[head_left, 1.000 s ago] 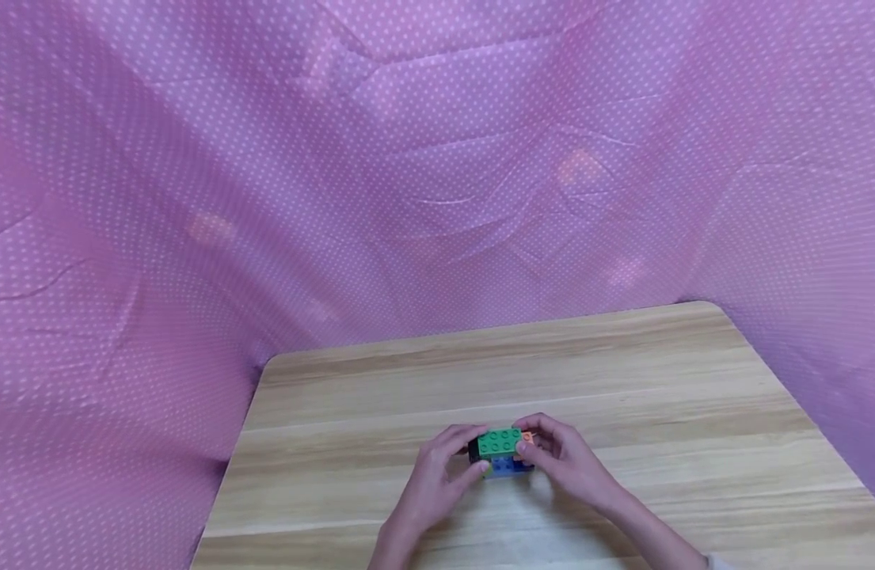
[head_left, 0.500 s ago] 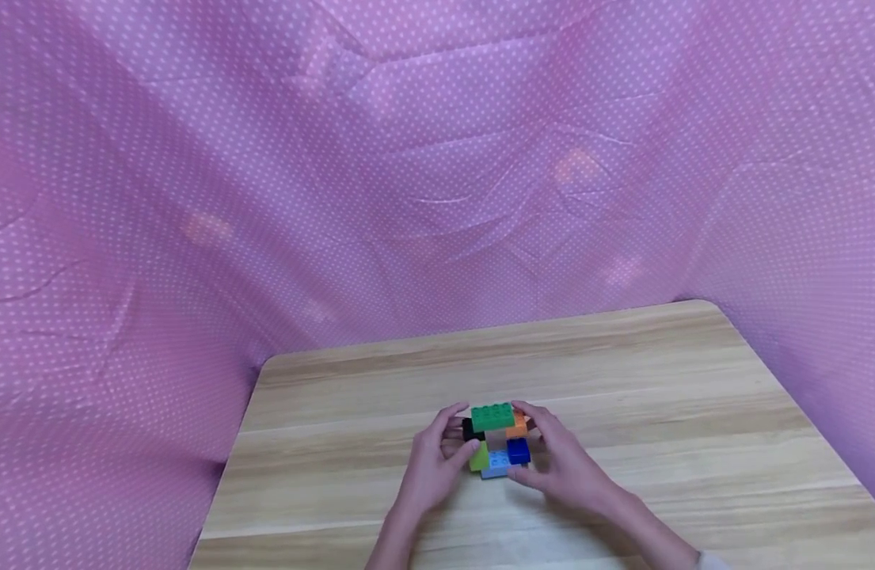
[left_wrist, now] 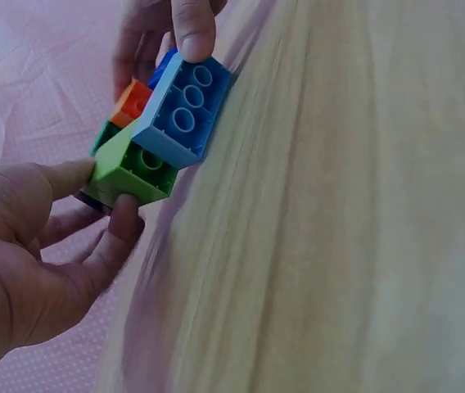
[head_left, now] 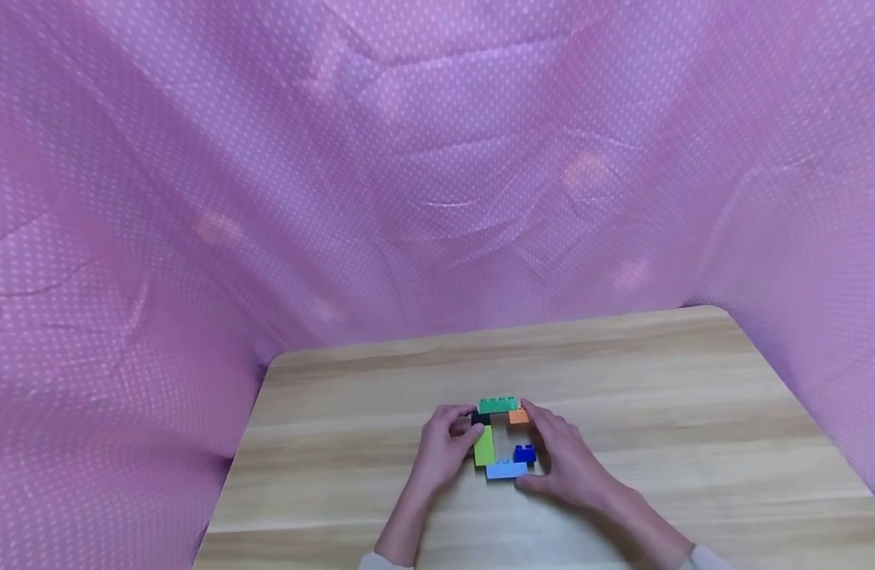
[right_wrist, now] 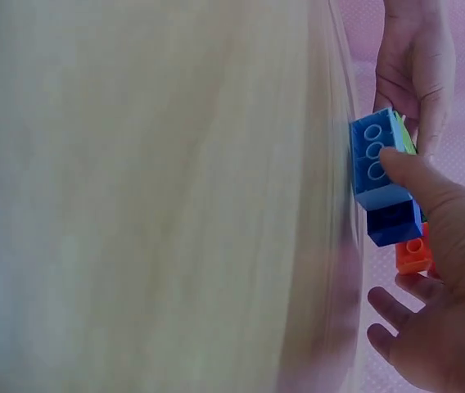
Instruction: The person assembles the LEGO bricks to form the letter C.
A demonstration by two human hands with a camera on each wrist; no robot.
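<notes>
Several toy building bricks are joined in a ring that faces the head camera. Along its top runs a green brick (head_left: 497,405), along its bottom a light blue brick (head_left: 507,471). A black brick (head_left: 481,418) and a lime brick (head_left: 484,447) form the left side. On the right, an orange brick (head_left: 519,416) and a dark blue brick (head_left: 525,454) stand apart with a gap between. My left hand (head_left: 440,443) grips the lime and black side. My right hand (head_left: 572,467) holds the other side, thumb on the light blue brick's hollow underside (right_wrist: 376,151), fingers by the orange one.
A wood-grain table (head_left: 366,412) extends under and around the hands. Pink dotted cloth (head_left: 437,198) hangs behind the table and along both sides.
The brick ring has tilted, so its studded green top now shows edge-on and the opening faces the camera. My right thumb has moved from the upper bricks down to the light blue one.
</notes>
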